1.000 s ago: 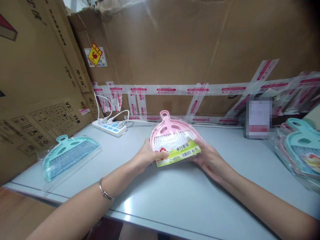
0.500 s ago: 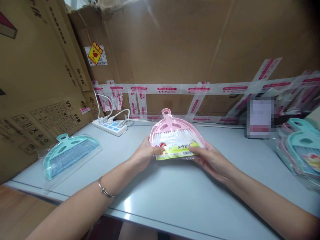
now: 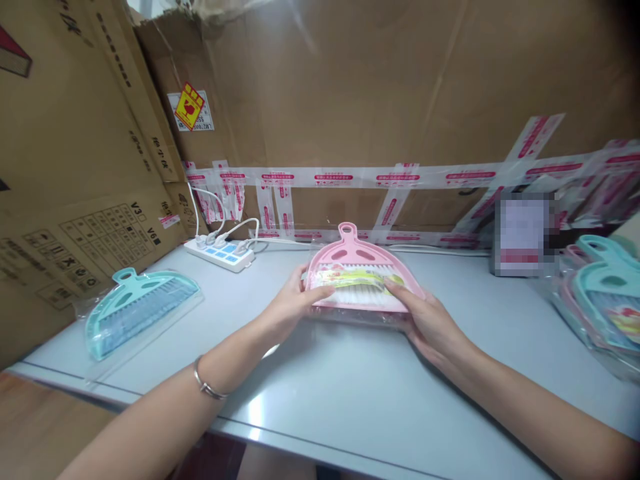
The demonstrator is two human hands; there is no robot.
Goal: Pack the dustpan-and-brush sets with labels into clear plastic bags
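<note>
A pink dustpan and brush set [image 3: 350,250] in a clear plastic bag is held above the table in the middle of the head view, its looped handle pointing away from me. White bristles show across the pan. Over them lies a yellow-green printed label [image 3: 357,277], crumpled inside the bag. My left hand [image 3: 295,297] is closed on the set's left edge, thumb on top. My right hand [image 3: 425,317] grips the right edge, its thumb pressing near the label's right end. The fingers under the set are mostly hidden.
A bagged turquoise dustpan set [image 3: 133,297] lies at the left, and several bagged turquoise and pink sets [image 3: 605,287] are stacked at the right. A white power strip [image 3: 219,255] with plugs and a blurred upright device [image 3: 520,237] stand before a large taped cardboard box [image 3: 350,87].
The pink set has shifted slightly right. Its label has slid up from the lower edge and buckled, baring the bristles beneath. Both hands keep their grip.
</note>
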